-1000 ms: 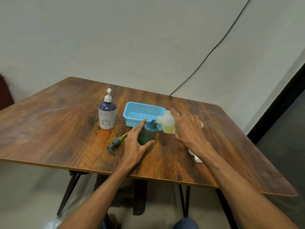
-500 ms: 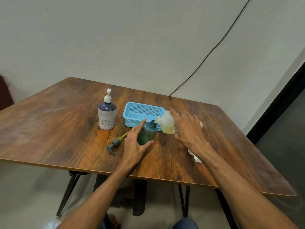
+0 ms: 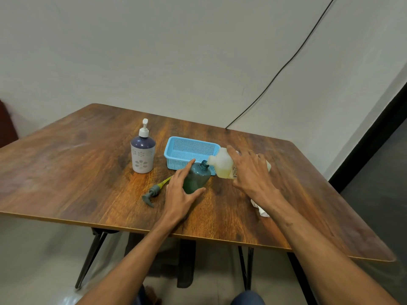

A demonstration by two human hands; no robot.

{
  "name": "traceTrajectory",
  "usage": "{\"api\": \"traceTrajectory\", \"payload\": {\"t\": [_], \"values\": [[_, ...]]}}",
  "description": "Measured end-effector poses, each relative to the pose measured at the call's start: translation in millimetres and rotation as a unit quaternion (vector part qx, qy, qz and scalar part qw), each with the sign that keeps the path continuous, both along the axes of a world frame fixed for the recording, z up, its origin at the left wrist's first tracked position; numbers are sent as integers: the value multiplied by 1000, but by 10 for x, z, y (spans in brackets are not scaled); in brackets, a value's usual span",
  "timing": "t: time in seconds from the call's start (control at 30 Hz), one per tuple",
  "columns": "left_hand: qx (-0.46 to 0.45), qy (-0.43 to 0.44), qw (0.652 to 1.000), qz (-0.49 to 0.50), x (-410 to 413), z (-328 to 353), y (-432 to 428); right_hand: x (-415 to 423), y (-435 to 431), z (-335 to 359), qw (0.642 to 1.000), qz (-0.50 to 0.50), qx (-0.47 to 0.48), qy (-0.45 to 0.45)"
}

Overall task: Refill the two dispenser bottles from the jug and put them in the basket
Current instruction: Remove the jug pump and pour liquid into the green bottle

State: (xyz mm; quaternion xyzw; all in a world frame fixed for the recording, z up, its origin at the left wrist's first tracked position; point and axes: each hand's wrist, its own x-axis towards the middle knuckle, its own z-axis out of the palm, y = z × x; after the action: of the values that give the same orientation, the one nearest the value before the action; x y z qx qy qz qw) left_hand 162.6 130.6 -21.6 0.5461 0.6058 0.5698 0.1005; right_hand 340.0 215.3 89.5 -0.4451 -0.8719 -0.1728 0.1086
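One wooden table [image 3: 66, 172] carries everything, and the blue basket [image 3: 174, 164] toward its far side is your reference. It holds nothing I can see, so neither bottle is stowed yet.

At the basket's front right corner your right hand [image 3: 251, 172] drapes over the pale jug [image 3: 222, 166]. Your fingers spread across its top and hold it tipped on its side, so the spout points left at the neck of the green bottle [image 3: 197, 178]. That tilt lets the yellowish liquid pooled in the jug's low side run toward the spout.

Left of the basket and apart from it, the purple-and-white dispenser bottle [image 3: 143, 155] stands upright with its pump on.

Just in front of the basket your left hand [image 3: 178, 192] clasps the green bottle, forefinger along its far side and thumb on the near side. You lean it toward the jug so the two mouths meet. Its pump head [image 3: 152, 193] lies on the wood further front and left of the basket, leaving the neck open.

Your right thumb is hidden behind the jug. Whether liquid is actually passing between the mouths is too small to tell. Something white [image 3: 261, 211] pokes out beneath your right forearm, well in front of the basket; I can't make out what it is.
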Motion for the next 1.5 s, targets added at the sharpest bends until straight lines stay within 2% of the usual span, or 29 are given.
{"api": "traceTrajectory", "payload": {"t": [1.5], "values": [[7, -3, 1000, -9, 12, 10, -4, -2, -35, 53, 1000, 1, 7, -12]]}}
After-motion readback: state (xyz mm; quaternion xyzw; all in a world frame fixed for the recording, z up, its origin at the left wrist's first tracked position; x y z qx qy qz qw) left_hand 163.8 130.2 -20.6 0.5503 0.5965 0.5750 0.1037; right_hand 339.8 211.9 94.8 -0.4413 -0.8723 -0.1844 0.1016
